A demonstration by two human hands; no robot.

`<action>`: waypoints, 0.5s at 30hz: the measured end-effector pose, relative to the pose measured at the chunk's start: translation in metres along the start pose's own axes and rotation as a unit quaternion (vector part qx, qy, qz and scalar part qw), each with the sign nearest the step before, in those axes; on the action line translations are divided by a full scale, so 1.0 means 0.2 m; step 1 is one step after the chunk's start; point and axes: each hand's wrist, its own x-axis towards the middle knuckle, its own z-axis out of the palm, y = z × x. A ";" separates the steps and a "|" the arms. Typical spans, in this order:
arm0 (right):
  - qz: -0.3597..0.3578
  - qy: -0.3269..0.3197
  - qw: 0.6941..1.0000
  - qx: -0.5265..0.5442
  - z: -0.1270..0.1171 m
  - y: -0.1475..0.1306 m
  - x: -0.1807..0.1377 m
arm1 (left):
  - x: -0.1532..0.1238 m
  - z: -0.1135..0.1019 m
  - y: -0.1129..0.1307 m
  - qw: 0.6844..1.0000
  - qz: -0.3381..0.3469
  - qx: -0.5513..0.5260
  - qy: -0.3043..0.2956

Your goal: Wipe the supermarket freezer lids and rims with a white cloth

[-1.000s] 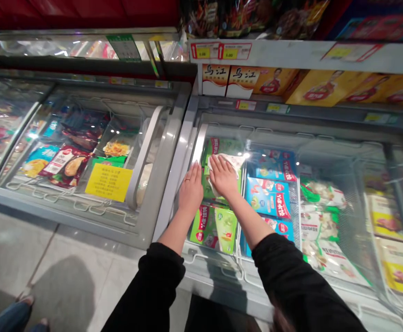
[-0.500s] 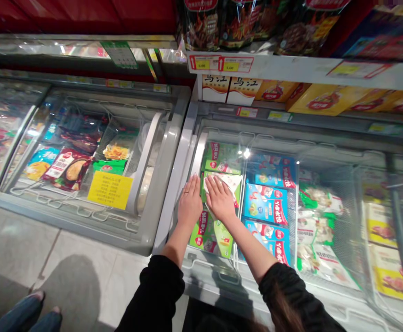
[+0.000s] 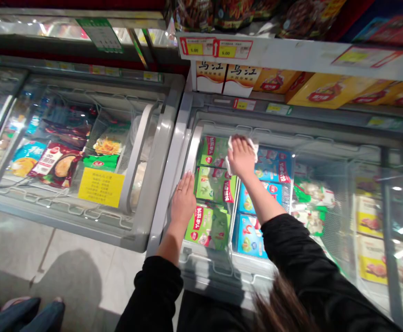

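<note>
Pressing a white cloth (image 3: 255,148) onto the glass lid (image 3: 335,230) of a freezer (image 3: 176,154) with the right hand (image 3: 242,157) outspread on top, over the border between green packets (image 3: 215,184) and blue packets (image 3: 251,235). Resting the left hand (image 3: 183,203), flat and unclenched, on the lid's pale edge strip (image 3: 194,148), beside the green packets.

The white cloth (image 3: 255,147) looks soft and dull (it could be paper, it is hard to tell), and the glass lid (image 3: 339,221) is smooth and shiny, with bright little spots of light on it. The green boxes (image 3: 211,185) look like smooth card, the dark red bag (image 3: 56,165) is shiny plastic, and the yellow sign (image 3: 101,187) looks like flat, dull paper. The black sleeves (image 3: 154,295) are soft, dull cloth, and the floor tiles (image 3: 82,246) are smooth with a small shine.
</note>
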 end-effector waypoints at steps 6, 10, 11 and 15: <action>0.161 0.085 0.983 -0.033 -0.04 0.30 -0.49 | 0.00 0.01 0.00 1.000 -0.005 -0.012 -0.008; 0.168 0.074 0.982 -0.042 0.03 0.10 -0.77 | 0.00 0.01 0.00 1.000 -0.004 -0.001 -0.016; 0.157 0.068 0.984 -0.040 0.05 0.02 -0.81 | 0.00 0.00 0.00 1.000 -0.003 0.001 -0.018; 0.042 0.034 0.999 -0.008 0.07 -0.14 -0.74 | 0.00 -0.01 0.01 1.000 -0.003 -0.005 -0.014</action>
